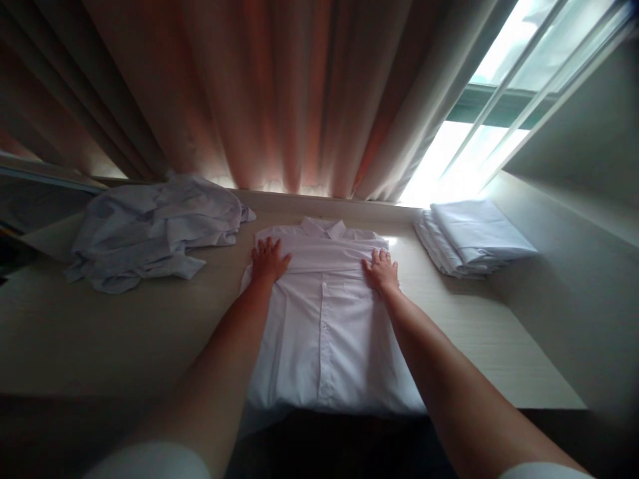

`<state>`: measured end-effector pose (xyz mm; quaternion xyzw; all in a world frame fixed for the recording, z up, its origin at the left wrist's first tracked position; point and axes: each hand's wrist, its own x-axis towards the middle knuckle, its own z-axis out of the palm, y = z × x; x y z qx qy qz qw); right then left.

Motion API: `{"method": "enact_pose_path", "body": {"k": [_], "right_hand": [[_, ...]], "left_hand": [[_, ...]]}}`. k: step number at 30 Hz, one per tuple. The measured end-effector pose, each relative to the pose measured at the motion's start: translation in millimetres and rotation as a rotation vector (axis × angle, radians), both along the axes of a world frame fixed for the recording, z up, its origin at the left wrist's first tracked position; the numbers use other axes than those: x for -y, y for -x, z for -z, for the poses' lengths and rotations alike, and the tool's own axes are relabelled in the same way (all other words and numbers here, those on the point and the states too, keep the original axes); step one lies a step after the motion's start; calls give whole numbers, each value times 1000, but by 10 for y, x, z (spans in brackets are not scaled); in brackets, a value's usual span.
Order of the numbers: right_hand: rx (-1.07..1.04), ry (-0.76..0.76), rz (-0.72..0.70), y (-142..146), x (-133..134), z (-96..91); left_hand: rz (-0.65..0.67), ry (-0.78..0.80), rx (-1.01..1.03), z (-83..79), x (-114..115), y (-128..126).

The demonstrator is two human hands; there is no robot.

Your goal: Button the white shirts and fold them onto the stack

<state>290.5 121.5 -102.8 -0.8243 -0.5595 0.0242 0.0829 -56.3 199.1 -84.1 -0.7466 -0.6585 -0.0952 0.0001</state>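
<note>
A white button-up shirt lies front side up on the light wooden table, its collar at the far end and its hem hanging over the near edge. Across its chest, a sleeve appears to be folded flat from side to side. My left hand rests on the shirt's left side just below the shoulder, fingers spread. On the opposite side my right hand presses flat on the cloth near the chest pocket, its fingers also apart. Neither hand grips the fabric.
A crumpled heap of white clothes lies at the back left. Folded white shirts are stacked at the back right, beside a pale side wall. A pleated curtain hangs behind the table, with a bright window to its right.
</note>
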Motion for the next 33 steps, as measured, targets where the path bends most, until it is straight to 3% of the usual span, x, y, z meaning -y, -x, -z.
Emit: {"method": "enact_pose_path", "body": {"k": [33], "right_hand": [[5,68,20,43,-14,-70]], "left_hand": [[43,30,-70,-29,-68,-1]]}}
